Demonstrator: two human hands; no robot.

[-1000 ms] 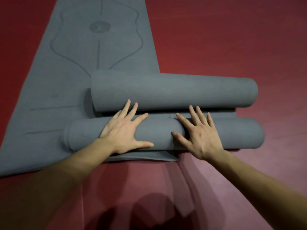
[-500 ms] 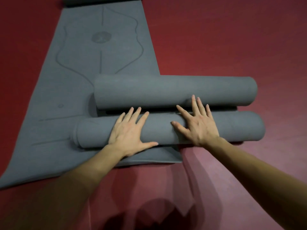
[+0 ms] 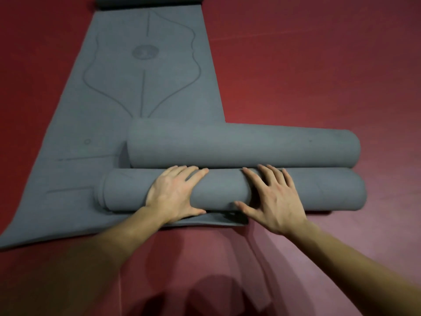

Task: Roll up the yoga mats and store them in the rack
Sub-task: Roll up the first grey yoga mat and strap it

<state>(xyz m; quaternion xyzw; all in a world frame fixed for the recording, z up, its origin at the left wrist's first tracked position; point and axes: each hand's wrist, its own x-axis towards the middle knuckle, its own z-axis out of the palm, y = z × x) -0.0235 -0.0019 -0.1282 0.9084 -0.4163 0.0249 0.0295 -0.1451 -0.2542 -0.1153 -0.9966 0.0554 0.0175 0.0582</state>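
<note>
Red floor, flat grey mat, two rolled mats

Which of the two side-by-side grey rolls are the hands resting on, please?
The nearer roll; the left hand and right hand lie spread on it, before the farther roll.

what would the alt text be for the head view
A person's left hand and right hand press on a rolled grey yoga mat. A second rolled mat lies right behind it, both partly on an unrolled grey mat on a red floor.
</note>
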